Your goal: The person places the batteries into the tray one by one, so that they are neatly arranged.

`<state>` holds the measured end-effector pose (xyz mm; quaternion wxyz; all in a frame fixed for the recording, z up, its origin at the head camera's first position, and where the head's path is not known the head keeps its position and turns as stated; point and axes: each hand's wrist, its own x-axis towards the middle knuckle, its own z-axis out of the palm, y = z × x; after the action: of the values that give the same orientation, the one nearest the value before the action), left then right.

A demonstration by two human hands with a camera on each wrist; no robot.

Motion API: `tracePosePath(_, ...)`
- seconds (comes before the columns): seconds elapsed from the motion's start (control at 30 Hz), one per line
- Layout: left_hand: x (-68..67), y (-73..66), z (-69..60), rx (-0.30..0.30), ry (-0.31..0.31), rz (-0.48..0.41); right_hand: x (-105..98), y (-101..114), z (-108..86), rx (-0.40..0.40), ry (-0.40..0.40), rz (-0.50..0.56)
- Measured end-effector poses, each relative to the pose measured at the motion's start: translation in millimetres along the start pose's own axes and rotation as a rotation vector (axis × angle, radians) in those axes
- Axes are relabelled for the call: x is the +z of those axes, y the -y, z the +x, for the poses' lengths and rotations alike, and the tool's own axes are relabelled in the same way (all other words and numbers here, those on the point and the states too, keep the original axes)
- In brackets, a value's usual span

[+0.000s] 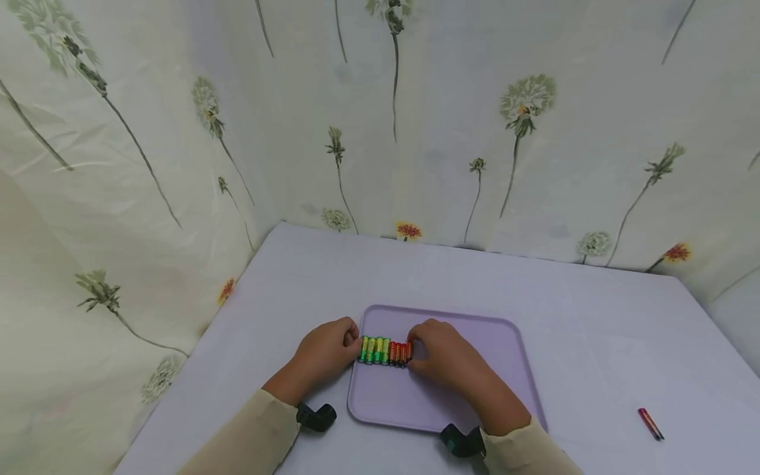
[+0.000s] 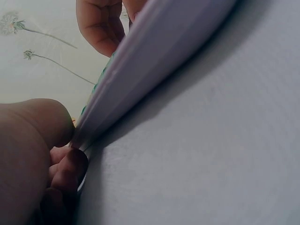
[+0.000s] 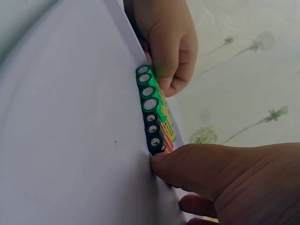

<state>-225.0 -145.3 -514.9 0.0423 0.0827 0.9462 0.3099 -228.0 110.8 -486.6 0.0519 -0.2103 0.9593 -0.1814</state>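
Several green-and-yellow batteries (image 1: 375,350) and several slimmer red-and-black batteries (image 1: 397,353) stand side by side in one row on a lilac tray (image 1: 475,376). My left hand (image 1: 326,349) is at the row's green end, by the tray's left rim, its fingers bent. Whether it pinches a battery or the rim is hidden. At the red end, my right hand (image 1: 445,356) pinches the outermost red battery between thumb and fingers. In the right wrist view, the right thumb (image 3: 187,166) lies against that end of the row, and flat metal battery ends (image 3: 150,104) face the camera.
A single red-and-black battery (image 1: 651,424) lies on the white tabletop (image 1: 594,343), right of the tray. Flower-patterned cloth (image 1: 439,132) hangs behind the table and along its left side. A dark wrist camera (image 1: 316,417) sits on each wrist.
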Motion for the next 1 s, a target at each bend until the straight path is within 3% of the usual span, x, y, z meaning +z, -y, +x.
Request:
tracePosePath(0.5, -1.8, -2.4, -1.5, 0.004, 0.001, 0.005, 3.5, 0.8, -0.3, 0.046, 0.02, -0.032)
tracePosePath(1.0, -2.1, -4.0, -3.0, 0.012, -0.001, 0.003, 5.7, -0.2, 1.5, 0.018, -0.002, -0.041)
